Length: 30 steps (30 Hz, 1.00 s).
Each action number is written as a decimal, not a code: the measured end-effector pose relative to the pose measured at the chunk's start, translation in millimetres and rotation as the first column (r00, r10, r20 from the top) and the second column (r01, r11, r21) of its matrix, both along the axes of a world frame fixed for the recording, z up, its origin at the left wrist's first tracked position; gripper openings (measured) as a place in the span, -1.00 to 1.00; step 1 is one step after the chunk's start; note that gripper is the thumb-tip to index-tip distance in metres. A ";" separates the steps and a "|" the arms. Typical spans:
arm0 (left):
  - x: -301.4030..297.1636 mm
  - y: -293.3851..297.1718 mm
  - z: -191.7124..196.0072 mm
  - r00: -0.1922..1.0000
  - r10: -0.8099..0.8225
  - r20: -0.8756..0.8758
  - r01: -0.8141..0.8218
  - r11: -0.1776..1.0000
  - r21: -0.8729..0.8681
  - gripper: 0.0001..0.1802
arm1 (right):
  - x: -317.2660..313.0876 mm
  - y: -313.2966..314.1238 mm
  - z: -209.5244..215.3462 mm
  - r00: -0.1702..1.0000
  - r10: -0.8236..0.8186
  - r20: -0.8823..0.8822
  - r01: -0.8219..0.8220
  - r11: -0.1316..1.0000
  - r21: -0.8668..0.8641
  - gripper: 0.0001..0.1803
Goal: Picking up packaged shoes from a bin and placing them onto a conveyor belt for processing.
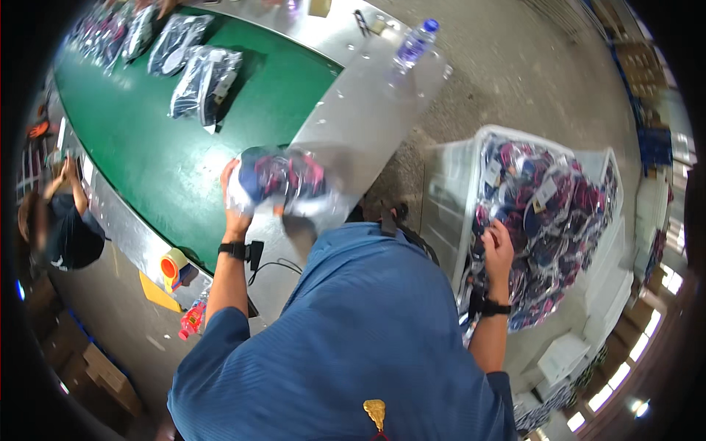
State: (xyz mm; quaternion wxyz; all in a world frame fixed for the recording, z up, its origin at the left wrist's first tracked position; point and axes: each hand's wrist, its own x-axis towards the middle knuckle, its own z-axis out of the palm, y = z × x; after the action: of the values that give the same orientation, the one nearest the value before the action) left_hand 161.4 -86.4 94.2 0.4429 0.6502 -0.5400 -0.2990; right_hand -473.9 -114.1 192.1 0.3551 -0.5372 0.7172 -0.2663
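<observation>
The fingers of the left hand [233, 212] close around the left end of a clear bag of shoes [287, 176], navy and pink, at the near right part of the tabletop [140, 158]. Gripping one end leaves the rest of the bag reaching right across the metal border [382, 121]; blur hides whether the bag rests there or is lifted, though a surface so close could easily take its weight. The fingers of the right hand [499, 256] are partly bent, over the heaped bags [544, 220] in a white plastic bin [447, 192]; I cannot tell whether they pinch anything. The bin stands just right of the body, apparently so that its load stays within arm's reach.

Each wrist carries a black band, probably strapped on to leave the palms free. Farther off on the green surface, three bagged items [206, 84] lie spaced out, which keeps them separate, while others crowd together at the far left. A water bottle [416, 45] stands on the metal at the far right, seemingly out of the way of the bags. A tape roll [173, 264] sits at the near left edge, close to a co-worker [77, 228] farther left.
</observation>
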 end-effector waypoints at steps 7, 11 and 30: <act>2.7 61.2 2.8 0.679 0.419 -0.603 -0.062 0.851 0.521 -0.39 | 19.1 2.3 -19.9 0.993 0.116 -0.011 -0.117 0.990 -0.077 -0.55; -25.3 67.9 -4.8 0.998 -0.069 0.016 0.058 0.925 0.375 0.34 | 47.6 -11.6 -11.4 0.988 0.153 0.016 -0.148 0.974 -0.173 -0.58; -401.6 -114.1 217.3 0.578 -0.522 -0.627 0.657 0.754 -0.022 0.01 | 5.7 0.3 92.3 0.966 0.066 0.250 0.012 0.955 -0.295 0.45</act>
State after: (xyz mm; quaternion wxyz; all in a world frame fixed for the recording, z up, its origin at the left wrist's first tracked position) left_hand -240.2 -200.5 311.5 0.3913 0.3460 -0.5220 -0.6743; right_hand -468.2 -113.8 284.4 0.3649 -0.5547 0.6099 -0.4325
